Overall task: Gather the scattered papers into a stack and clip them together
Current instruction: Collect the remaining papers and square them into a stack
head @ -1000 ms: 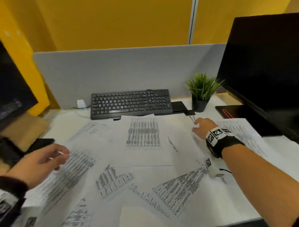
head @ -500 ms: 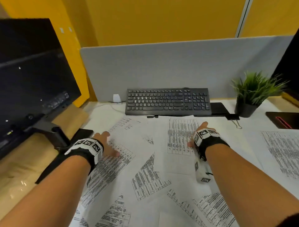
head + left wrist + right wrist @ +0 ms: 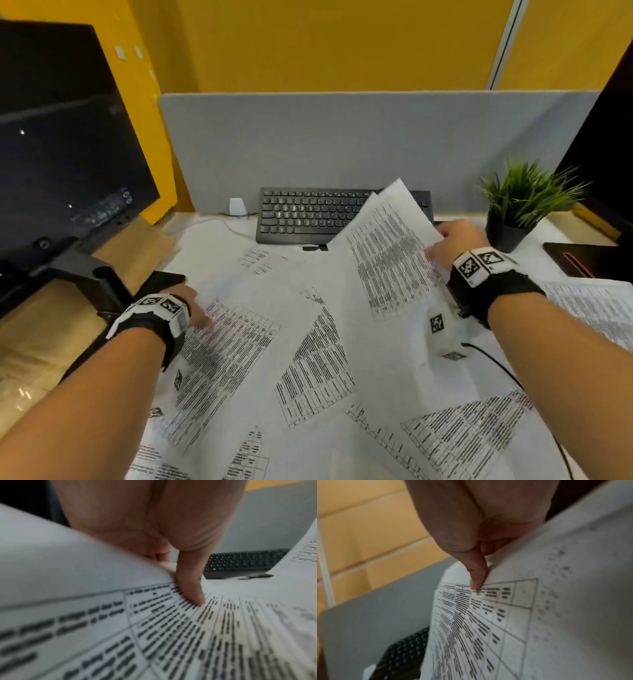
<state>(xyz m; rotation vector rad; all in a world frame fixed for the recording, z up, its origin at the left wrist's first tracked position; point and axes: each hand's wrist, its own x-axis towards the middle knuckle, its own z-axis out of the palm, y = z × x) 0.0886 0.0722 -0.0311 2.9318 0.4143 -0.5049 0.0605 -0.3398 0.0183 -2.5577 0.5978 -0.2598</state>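
Left hand [image 3: 191, 305] low, thumb pinching downward, right hand [image 3: 455, 241] raised, thumb and fingers pinched.

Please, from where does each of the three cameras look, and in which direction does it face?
Head: looks forward and down at the desk papers, both forearms and hands showing.
Left wrist: along the left hand, thumb pinching a sheet.
Right wrist: along the right hand, thumb pinching the lifted sheets.
All share the keyboard.
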